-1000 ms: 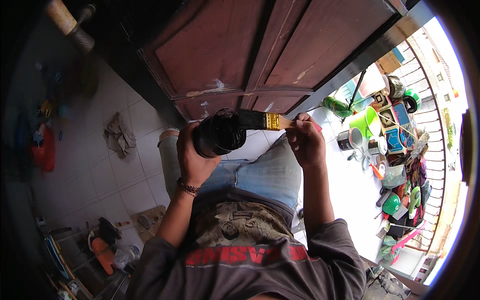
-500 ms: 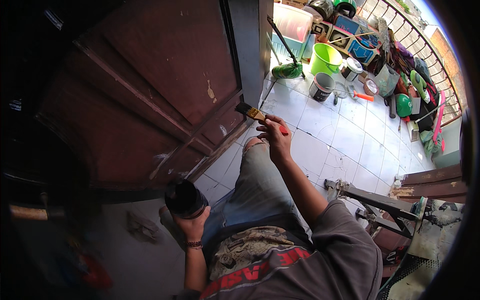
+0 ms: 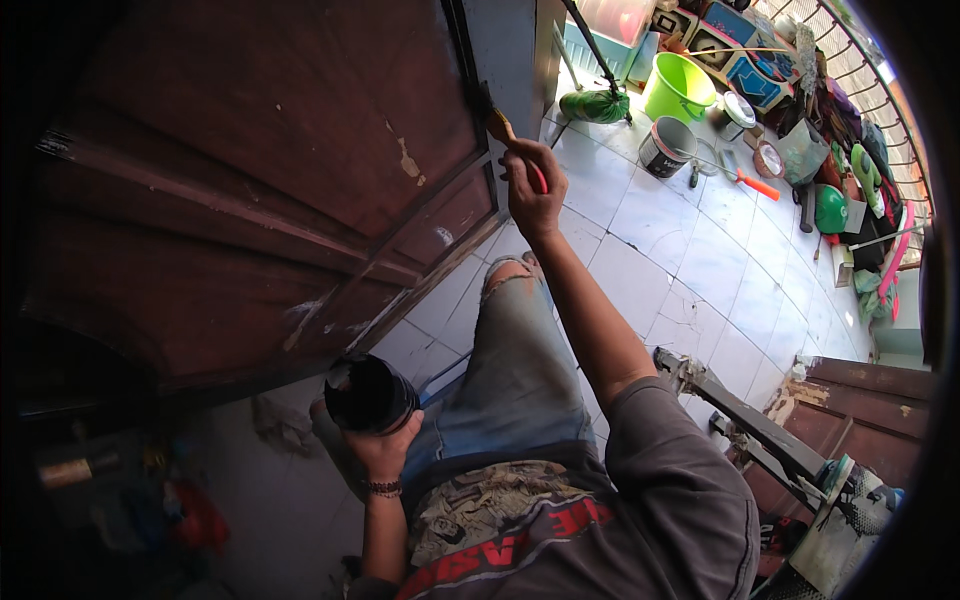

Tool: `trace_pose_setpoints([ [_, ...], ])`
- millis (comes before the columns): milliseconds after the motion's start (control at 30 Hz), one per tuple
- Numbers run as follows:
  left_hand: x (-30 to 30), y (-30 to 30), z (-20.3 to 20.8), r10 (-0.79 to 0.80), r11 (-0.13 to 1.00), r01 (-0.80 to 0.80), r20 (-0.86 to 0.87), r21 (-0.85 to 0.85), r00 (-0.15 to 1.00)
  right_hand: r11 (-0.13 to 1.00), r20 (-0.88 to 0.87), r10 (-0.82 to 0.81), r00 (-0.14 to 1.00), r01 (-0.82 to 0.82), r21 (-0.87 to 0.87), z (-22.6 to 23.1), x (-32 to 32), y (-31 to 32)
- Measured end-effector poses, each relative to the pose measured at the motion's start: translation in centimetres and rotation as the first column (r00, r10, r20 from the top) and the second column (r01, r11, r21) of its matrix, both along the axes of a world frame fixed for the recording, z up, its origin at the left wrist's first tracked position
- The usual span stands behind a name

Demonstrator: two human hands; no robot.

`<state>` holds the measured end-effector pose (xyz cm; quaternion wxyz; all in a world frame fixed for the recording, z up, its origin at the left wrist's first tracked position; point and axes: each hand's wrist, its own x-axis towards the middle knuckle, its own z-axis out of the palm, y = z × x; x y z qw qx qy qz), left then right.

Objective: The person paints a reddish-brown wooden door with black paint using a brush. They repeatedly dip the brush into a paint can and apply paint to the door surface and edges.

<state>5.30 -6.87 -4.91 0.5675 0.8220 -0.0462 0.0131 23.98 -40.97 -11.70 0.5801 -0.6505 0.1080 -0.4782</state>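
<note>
My right hand is closed round the handle of a paintbrush with red at its end. The brush points up, its dark bristles at the right edge strip of a brown panelled door; whether they touch it, I cannot tell. Pale chipped patches show on the door's lower panels. Down at the left, my left hand grips a black-coated, open-topped can from below and beside, near my knee. Inside the can it is too dark to make out the contents.
Beyond the door's edge, a lime-green bucket, a grey paint pail and an orange-handled tool stand or lie on white tiles. Clutter lines the railing. A dark metal frame is close by my right elbow.
My right hand has carried the paintbrush up and slightly left, from in front of the lower door to its upper edge strip. My left hand still holds the can, and the view has shifted a little.
</note>
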Motion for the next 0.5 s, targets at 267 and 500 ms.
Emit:
trace_pose_setpoints([
  [267, 1.0, 1.2, -2.1, -0.056, 0.998, 0.059, -0.125, 0.025, 0.991, 0.94, -0.05, 0.068, 0.996, -0.047, 0.337, 5.3, 1.6, 1.2],
  [500, 1.1, 0.8, -2.2, -0.005, 0.999, 0.001, -0.077, -0.051, 0.997, 0.992, 0.343, 0.117, 0.932, -0.122, -0.006, 14.2, -1.3, 1.5],
])
